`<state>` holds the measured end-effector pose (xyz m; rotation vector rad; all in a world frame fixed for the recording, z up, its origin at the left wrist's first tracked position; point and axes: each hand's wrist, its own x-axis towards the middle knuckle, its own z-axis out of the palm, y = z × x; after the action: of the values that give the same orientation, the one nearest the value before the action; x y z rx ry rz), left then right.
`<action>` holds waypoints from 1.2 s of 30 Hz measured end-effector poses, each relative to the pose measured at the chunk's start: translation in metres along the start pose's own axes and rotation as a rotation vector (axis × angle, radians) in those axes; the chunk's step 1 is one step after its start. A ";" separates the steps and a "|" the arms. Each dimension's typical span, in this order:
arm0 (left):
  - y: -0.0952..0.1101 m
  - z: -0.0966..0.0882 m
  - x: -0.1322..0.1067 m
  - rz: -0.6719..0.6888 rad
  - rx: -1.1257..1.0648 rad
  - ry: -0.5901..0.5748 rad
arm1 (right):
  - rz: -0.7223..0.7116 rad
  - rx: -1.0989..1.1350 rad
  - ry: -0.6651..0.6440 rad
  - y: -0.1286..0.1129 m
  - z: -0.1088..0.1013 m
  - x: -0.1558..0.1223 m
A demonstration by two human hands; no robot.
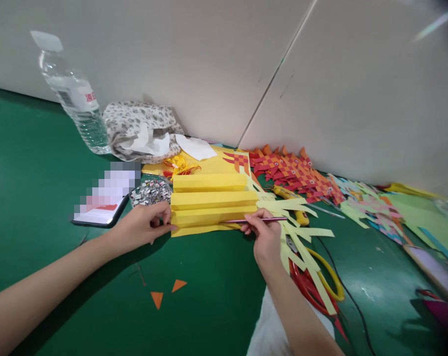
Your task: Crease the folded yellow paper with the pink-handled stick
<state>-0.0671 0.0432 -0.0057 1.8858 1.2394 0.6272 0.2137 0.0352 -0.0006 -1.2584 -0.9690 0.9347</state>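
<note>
A sheet of yellow paper (212, 200) folded into several ridges lies on the green table (42, 198). My left hand (144, 225) pinches its left edge, fingers closed on the paper. My right hand (264, 235) rests at the sheet's lower right corner and grips a thin pencil-like stick (263, 220) that lies along the front fold.
Pale yellow paper strips (298, 232) lie over red-and-yellow scissors (320, 287) at the right. Woven orange-red paper fish (290, 170) line the wall. Behind stand a water bottle (73, 96), a patterned pouch (142, 128), a phone (103, 200), googly eyes (149, 191), and orange paper triangles (168, 291).
</note>
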 end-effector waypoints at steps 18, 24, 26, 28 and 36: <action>0.004 0.001 -0.011 0.357 0.526 0.418 | 0.006 0.026 -0.009 -0.001 0.000 0.000; 0.032 0.015 -0.012 0.697 0.717 0.149 | 0.038 0.029 -0.079 -0.005 0.007 -0.007; 0.044 0.026 -0.011 0.691 0.718 0.038 | 0.018 0.037 -0.083 -0.013 0.009 -0.008; 0.055 0.037 -0.009 0.693 0.706 -0.027 | -0.032 0.044 -0.061 -0.023 0.008 -0.007; 0.064 0.075 0.007 0.627 0.688 -0.072 | -0.060 -0.027 -0.150 -0.027 -0.013 0.000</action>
<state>0.0255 0.0103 0.0038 2.8958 0.8540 0.4603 0.2273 0.0290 0.0258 -1.1881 -1.1334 0.9825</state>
